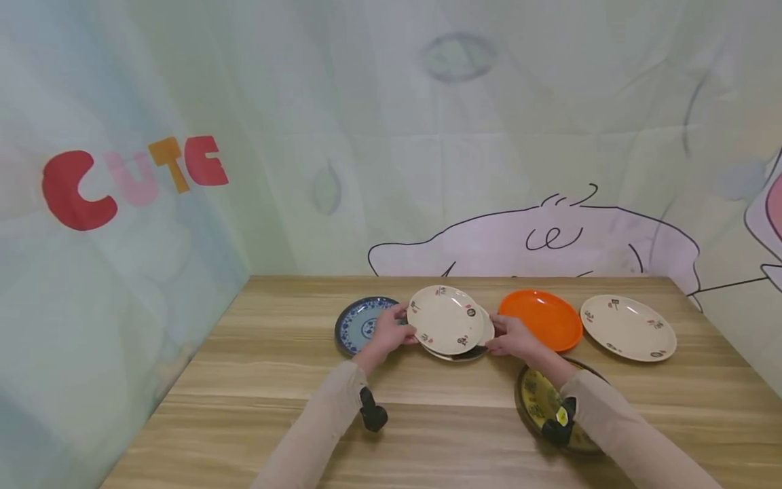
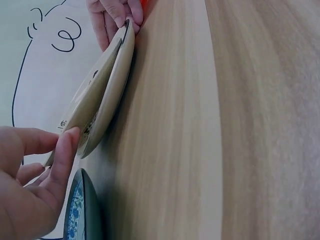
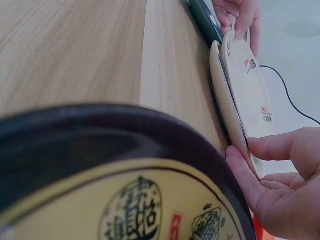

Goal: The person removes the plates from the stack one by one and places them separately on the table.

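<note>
My left hand (image 1: 391, 331) pinches the left edge of a round cream plate (image 1: 444, 319) with small printed motifs, between thumb and fingers. This plate sits tilted over a second cream plate (image 2: 116, 82); the left wrist view shows a gap between them that widens on the left hand's side. At the opposite side, my right hand (image 3: 292, 182) grips the lower plate's right edge, thumb above and fingers beneath. Most of the lower plate is hidden in the head view. A blue patterned plate (image 1: 360, 326) lies beside the left hand, partly covered by it.
To the right lie an orange plate (image 1: 540, 319) and an oval cream plate (image 1: 629, 327). A dark-rimmed yellow plate (image 1: 534, 401) lies under the right forearm. The wooden table (image 1: 256, 380) ends at a printed cloth backdrop (image 1: 305, 170).
</note>
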`<state>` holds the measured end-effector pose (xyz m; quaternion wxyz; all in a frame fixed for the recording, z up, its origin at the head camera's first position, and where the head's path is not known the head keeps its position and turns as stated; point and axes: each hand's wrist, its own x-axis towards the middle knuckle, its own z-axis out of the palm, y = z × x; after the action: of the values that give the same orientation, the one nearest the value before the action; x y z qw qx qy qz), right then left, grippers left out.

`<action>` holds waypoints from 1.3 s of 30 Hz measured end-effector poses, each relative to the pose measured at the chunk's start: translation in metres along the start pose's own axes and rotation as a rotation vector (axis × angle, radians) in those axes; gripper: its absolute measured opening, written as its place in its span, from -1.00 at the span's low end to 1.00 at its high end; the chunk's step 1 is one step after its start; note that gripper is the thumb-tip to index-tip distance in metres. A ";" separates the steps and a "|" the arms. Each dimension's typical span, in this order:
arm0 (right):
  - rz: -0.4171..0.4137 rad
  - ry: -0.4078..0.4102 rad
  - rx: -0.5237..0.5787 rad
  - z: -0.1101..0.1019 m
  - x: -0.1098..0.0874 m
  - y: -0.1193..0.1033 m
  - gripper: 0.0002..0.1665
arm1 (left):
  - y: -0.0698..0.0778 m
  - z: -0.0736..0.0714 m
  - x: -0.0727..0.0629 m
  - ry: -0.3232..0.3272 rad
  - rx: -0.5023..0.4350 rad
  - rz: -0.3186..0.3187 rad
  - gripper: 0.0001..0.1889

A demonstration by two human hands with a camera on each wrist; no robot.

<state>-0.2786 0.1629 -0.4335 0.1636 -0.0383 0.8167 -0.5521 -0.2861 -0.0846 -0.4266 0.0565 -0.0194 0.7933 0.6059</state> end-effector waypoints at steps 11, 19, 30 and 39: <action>0.005 0.003 -0.010 0.000 -0.002 0.001 -0.17 | 0.008 -0.022 -0.005 0.031 0.035 0.053 -0.36; 0.005 -0.004 -0.022 -0.001 -0.002 -0.001 -0.17 | 0.012 -0.049 -0.008 0.079 0.021 0.048 -0.39; 0.013 0.006 -0.060 0.000 0.000 -0.002 -0.18 | 0.009 -0.080 -0.014 0.131 0.026 0.027 -0.36; 0.010 -0.005 -0.077 -0.001 0.000 -0.003 -0.17 | -0.003 -0.111 -0.016 0.189 -0.037 0.007 -0.34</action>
<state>-0.2791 0.1624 -0.4303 0.1666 -0.0417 0.8371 -0.5195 -0.2770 -0.1934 -0.3991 -0.0211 -0.0745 0.7838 0.6161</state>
